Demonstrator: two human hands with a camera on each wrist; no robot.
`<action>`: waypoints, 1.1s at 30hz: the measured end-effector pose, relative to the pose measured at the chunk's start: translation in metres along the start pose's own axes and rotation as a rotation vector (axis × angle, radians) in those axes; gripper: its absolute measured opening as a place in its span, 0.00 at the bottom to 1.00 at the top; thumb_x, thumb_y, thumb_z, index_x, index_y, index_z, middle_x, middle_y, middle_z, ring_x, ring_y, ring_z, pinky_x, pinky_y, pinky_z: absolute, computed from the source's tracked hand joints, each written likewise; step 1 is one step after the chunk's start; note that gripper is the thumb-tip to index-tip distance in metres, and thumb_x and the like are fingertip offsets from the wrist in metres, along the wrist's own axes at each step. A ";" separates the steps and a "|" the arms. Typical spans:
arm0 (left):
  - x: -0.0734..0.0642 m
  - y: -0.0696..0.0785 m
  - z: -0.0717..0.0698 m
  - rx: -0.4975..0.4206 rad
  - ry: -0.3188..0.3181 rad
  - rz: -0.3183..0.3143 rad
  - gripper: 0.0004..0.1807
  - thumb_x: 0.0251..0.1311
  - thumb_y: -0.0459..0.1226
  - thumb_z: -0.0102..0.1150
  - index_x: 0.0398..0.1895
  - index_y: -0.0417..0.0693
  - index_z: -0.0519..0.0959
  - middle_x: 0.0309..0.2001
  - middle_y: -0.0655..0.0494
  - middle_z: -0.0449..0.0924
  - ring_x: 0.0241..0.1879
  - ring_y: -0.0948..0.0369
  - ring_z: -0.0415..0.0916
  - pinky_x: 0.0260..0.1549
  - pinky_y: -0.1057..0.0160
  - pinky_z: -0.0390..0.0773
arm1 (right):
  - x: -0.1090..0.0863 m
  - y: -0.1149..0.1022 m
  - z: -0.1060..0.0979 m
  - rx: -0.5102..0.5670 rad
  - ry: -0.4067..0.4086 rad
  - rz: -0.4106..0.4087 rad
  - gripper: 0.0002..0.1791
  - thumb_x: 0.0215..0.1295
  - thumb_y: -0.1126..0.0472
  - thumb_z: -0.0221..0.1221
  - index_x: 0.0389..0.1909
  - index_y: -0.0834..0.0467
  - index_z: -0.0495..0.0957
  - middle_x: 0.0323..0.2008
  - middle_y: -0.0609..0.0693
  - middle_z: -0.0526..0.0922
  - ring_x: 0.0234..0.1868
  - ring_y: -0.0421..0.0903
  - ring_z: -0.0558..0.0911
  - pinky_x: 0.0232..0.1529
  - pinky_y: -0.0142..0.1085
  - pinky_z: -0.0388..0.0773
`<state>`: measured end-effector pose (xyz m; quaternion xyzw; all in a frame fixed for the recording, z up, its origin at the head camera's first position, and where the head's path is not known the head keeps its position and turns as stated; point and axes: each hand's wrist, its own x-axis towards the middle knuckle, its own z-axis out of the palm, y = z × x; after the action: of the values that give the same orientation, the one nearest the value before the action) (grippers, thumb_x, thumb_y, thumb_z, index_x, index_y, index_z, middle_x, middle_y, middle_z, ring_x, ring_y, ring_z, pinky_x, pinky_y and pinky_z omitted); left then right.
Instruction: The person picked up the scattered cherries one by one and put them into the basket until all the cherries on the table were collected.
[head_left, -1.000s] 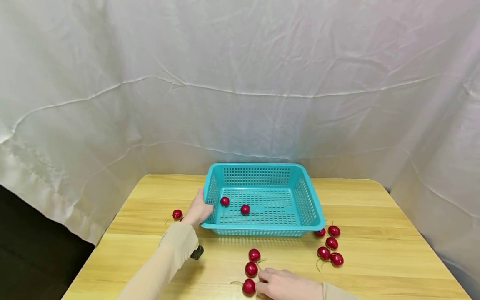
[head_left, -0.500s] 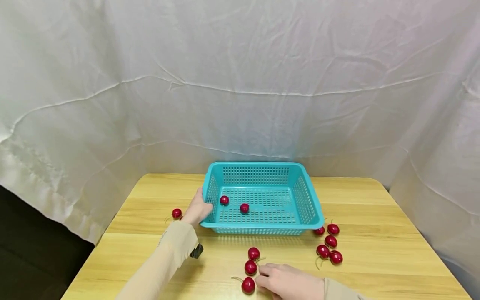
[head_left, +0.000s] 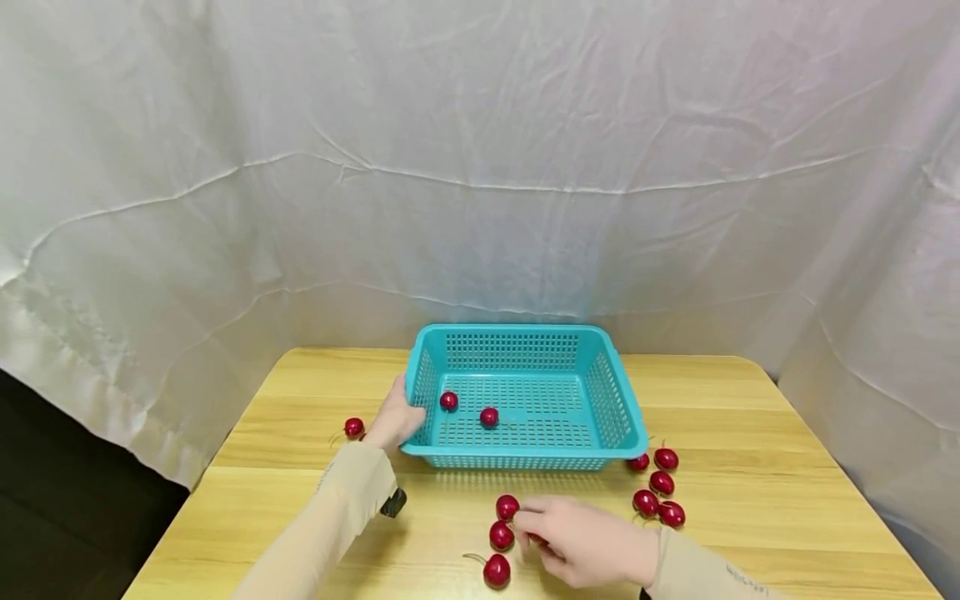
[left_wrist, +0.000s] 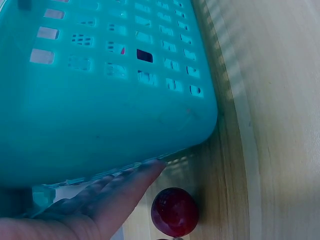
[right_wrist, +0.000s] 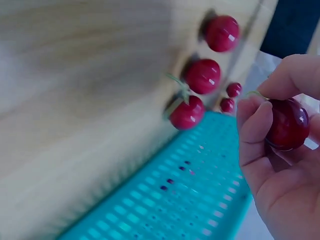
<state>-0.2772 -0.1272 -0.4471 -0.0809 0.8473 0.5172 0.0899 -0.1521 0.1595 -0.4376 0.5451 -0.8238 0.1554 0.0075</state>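
Observation:
My left hand (head_left: 393,419) grips the left rim of a turquoise plastic basket (head_left: 517,454), thumb over the edge. The left wrist view shows its fingers (left_wrist: 125,195) along the basket's side wall. Two red cherries, one of them this cherry (head_left: 489,417), lie inside on the slotted floor. My right hand (head_left: 588,537) is above the table in front of the basket. Between its thumb and fingers it holds a red cherry (right_wrist: 289,124), mostly hidden in the head view. Right by those fingertips stand three cherries in a rough column, the middle cherry (head_left: 502,535) among them.
Several more cherries (head_left: 662,482) are grouped at the basket's front right corner. Left of my left hand lies another cherry (head_left: 354,427). A pale wooden table (head_left: 750,500) carries everything, with a grey cloth curtain (head_left: 525,167) behind and at both sides.
My right hand has risen from the table beside the cherry column and moved slightly forward, now with a cherry in its fingers. The left hand and basket stay put.

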 end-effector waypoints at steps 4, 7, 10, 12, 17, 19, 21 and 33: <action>-0.002 -0.003 -0.004 -0.001 0.010 -0.008 0.40 0.64 0.25 0.47 0.79 0.49 0.47 0.74 0.39 0.60 0.69 0.40 0.64 0.67 0.33 0.68 | 0.008 0.002 -0.016 0.029 0.041 -0.004 0.15 0.54 0.71 0.63 0.36 0.51 0.72 0.31 0.41 0.72 0.31 0.28 0.64 0.33 0.14 0.65; -0.003 -0.006 -0.006 0.008 0.017 -0.009 0.40 0.64 0.25 0.47 0.79 0.47 0.47 0.74 0.38 0.60 0.68 0.40 0.64 0.66 0.33 0.68 | 0.015 0.005 -0.027 0.026 0.082 -0.013 0.15 0.54 0.72 0.62 0.38 0.52 0.73 0.32 0.41 0.74 0.32 0.30 0.66 0.34 0.14 0.67; -0.003 -0.007 -0.007 0.014 0.012 -0.007 0.41 0.64 0.25 0.47 0.79 0.47 0.46 0.75 0.38 0.59 0.69 0.40 0.64 0.67 0.32 0.67 | 0.023 0.009 -0.039 0.032 0.128 -0.007 0.15 0.55 0.73 0.61 0.39 0.53 0.74 0.33 0.42 0.75 0.30 0.31 0.67 0.32 0.15 0.68; -0.003 -0.007 -0.006 0.014 0.010 -0.006 0.41 0.63 0.25 0.47 0.79 0.47 0.46 0.75 0.38 0.58 0.70 0.40 0.63 0.67 0.32 0.66 | 0.028 0.013 -0.047 0.043 0.160 0.004 0.15 0.56 0.74 0.60 0.40 0.53 0.75 0.34 0.43 0.76 0.28 0.31 0.67 0.31 0.16 0.69; -0.004 -0.005 -0.004 0.007 0.007 0.003 0.40 0.64 0.24 0.47 0.78 0.47 0.48 0.75 0.38 0.59 0.71 0.39 0.62 0.67 0.31 0.65 | 0.040 0.022 -0.068 0.086 0.213 0.057 0.12 0.59 0.72 0.59 0.38 0.53 0.74 0.31 0.43 0.74 0.25 0.36 0.69 0.28 0.21 0.70; -0.005 -0.004 -0.004 0.011 0.007 0.010 0.39 0.64 0.24 0.47 0.78 0.46 0.48 0.75 0.38 0.60 0.70 0.39 0.63 0.67 0.32 0.66 | 0.045 0.025 -0.076 0.102 0.230 0.068 0.11 0.60 0.71 0.58 0.38 0.52 0.73 0.30 0.42 0.72 0.26 0.37 0.69 0.28 0.23 0.71; -0.006 -0.002 -0.004 0.016 0.008 0.014 0.39 0.64 0.24 0.47 0.78 0.46 0.48 0.74 0.38 0.60 0.70 0.39 0.63 0.67 0.32 0.66 | 0.051 0.027 -0.083 0.109 0.248 0.069 0.11 0.61 0.71 0.59 0.38 0.52 0.73 0.28 0.42 0.71 0.26 0.37 0.69 0.28 0.25 0.71; 0.001 -0.001 0.002 0.009 0.010 0.009 0.40 0.62 0.24 0.47 0.78 0.47 0.49 0.74 0.39 0.61 0.70 0.39 0.63 0.68 0.32 0.65 | 0.085 0.050 -0.117 0.169 0.354 0.201 0.10 0.63 0.69 0.60 0.43 0.53 0.76 0.35 0.46 0.79 0.30 0.41 0.73 0.31 0.30 0.74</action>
<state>-0.2775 -0.1262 -0.4487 -0.0792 0.8504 0.5133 0.0836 -0.2501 0.1318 -0.3232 0.4230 -0.8440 0.3171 0.0908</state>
